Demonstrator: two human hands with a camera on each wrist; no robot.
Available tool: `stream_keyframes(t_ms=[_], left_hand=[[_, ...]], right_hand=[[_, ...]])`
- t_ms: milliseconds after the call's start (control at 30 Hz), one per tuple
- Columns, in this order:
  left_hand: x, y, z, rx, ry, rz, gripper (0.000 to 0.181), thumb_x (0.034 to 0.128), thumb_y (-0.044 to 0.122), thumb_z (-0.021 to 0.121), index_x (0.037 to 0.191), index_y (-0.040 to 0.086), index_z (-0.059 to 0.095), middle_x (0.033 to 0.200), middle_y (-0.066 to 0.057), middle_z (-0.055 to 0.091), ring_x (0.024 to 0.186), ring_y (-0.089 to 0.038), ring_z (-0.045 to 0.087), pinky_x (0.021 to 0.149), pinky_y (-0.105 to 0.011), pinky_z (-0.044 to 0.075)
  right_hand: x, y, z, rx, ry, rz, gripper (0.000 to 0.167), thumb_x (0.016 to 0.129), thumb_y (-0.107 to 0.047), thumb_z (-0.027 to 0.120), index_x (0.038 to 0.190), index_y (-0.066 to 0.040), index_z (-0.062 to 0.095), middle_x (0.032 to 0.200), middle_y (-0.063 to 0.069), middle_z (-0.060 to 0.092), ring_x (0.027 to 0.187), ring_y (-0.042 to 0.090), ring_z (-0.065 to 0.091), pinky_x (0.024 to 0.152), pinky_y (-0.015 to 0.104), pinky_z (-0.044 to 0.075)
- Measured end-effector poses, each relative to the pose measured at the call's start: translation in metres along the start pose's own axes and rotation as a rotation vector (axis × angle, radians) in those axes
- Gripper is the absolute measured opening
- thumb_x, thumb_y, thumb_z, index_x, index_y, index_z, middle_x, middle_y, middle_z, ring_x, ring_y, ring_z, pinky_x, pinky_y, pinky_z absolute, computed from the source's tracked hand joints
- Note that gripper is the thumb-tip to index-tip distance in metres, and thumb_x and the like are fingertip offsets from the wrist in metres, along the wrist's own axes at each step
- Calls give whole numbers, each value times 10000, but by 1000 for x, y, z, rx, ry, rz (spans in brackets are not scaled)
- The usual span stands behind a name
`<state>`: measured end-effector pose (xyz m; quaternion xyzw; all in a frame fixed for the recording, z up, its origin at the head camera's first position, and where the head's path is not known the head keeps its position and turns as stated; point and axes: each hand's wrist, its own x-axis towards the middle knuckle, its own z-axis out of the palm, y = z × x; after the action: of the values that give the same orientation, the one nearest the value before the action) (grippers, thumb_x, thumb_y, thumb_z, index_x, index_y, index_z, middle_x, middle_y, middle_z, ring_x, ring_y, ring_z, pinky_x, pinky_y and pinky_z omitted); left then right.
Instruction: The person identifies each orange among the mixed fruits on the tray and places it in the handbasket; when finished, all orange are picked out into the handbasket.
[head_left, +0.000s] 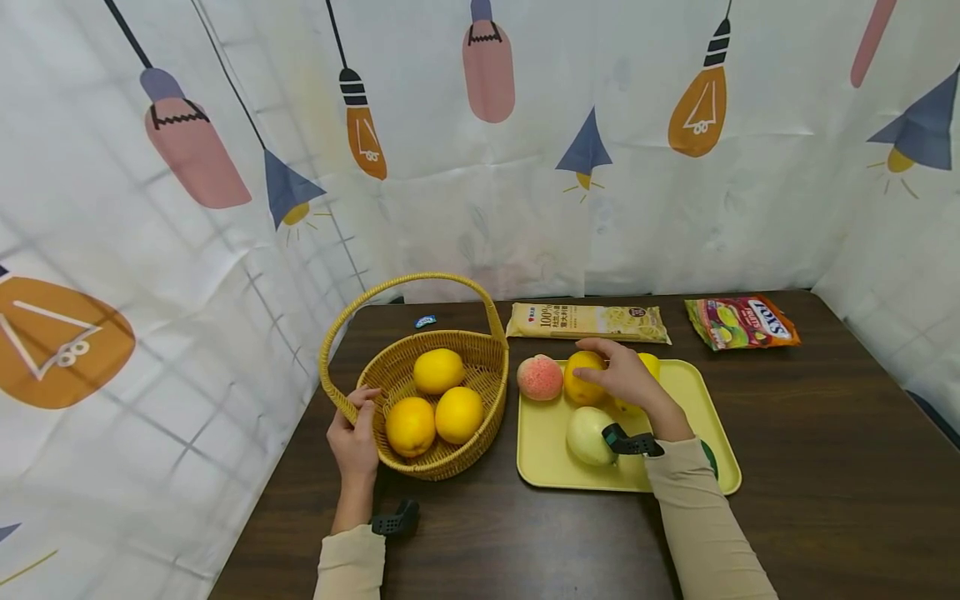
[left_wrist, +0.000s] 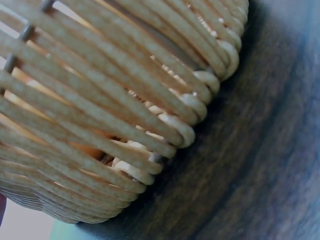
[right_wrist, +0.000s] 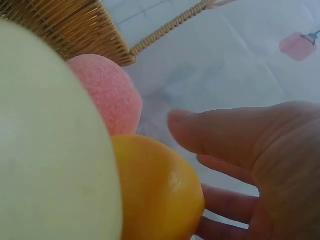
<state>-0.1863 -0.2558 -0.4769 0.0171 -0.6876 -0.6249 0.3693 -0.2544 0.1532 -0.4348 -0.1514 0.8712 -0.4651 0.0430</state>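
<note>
My left hand (head_left: 356, 442) grips the rim of the yellow wicker basket (head_left: 480, 442) near the foot of its handle; the left wrist view shows only the woven side (left_wrist: 100, 95). Three yellow fruits (head_left: 438, 371) lie inside. Over the tray, my right hand (head_left: 633, 379) reaches round an orange-yellow fruit (head_left: 582, 385). In the right wrist view its thumb stands apart from that fruit (right_wrist: 160, 187), while other fingers are partly hidden behind it. Beside it are a pink peach (head_left: 540, 377) and a pale green round fruit (head_left: 589, 436).
The yellow tray (head_left: 555, 477) also bears a yellow item (head_left: 649, 363) and something green (head_left: 708, 458), both partly hidden by the right arm. Behind stand a noodle packet (head_left: 588, 322), a candy bag (head_left: 742, 322) and a small blue wrapper (head_left: 425, 321). A patterned curtain (head_left: 645, 225) borders the table.
</note>
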Motion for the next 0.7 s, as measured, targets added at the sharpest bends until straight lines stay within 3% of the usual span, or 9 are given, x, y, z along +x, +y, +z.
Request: stream_keyframes(t_ms=[133,333,700], left_hand=[[0,0,0,3,6,-9,174,960,5,543,887,-149,578,1036,-292,659,1173,-342,551,1062,-268,400],[0,1,0,5,4,-19,171,954,-8,542,884,-162,565,1049,-306,652,1173,-291,561,1057,-264,407],[1,0,-1,9,-3,-20,169,956,-26,533,899,-182,566,1070,-335,637,1185,-307,551,1054,-246,403]], right_hand=[[0,1,0,-34,-33,14,579,893,-213,716,1414,-93,495,1422,186,478,1189,375,524,952,506,474],[-2,2,-2,-44,-85,22,657,862,-184,743,1443,-87,453,1401,204,469,1083,339,557,879,469,498],[0,6,1,-140,-114,-15,768,830,-187,771,1484,-69,386,1430,202,446,1082,334,535,878,474,477]])
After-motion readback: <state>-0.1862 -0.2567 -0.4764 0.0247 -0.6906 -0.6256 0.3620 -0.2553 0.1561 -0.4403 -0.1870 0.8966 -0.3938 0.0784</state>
